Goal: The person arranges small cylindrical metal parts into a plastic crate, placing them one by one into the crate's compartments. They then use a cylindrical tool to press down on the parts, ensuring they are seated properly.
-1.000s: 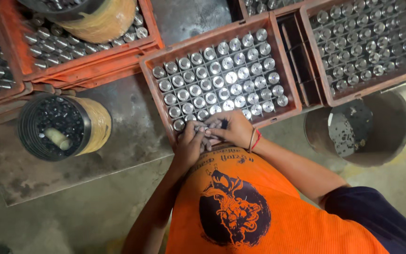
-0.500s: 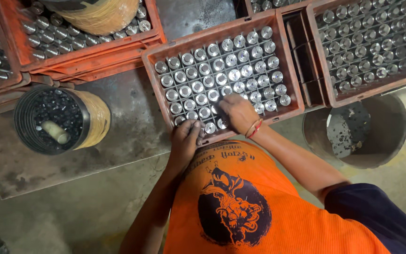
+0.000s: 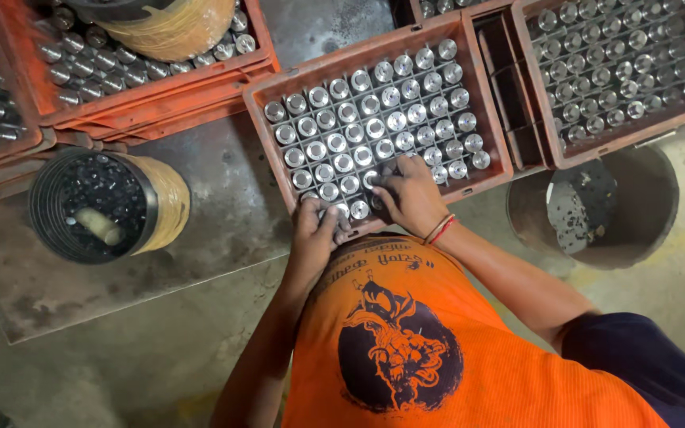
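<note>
- Right hand [image 3: 408,192] lies over the metal cylinders [image 3: 374,131] at the near edge of the red crate [image 3: 491,119], fingers curled on one; the grasp I cannot tell for sure.
- Left hand [image 3: 316,226] presses bent fingers on the crate's near left corner, and whether it holds a cylinder is hidden.
- Risk, in my judgement: the cylinders stand packed tightly, so lifting one can tilt its neighbour.
- Crate hangs slightly over the surface [image 3: 223,190] edge; pressing there may tip it.
</note>
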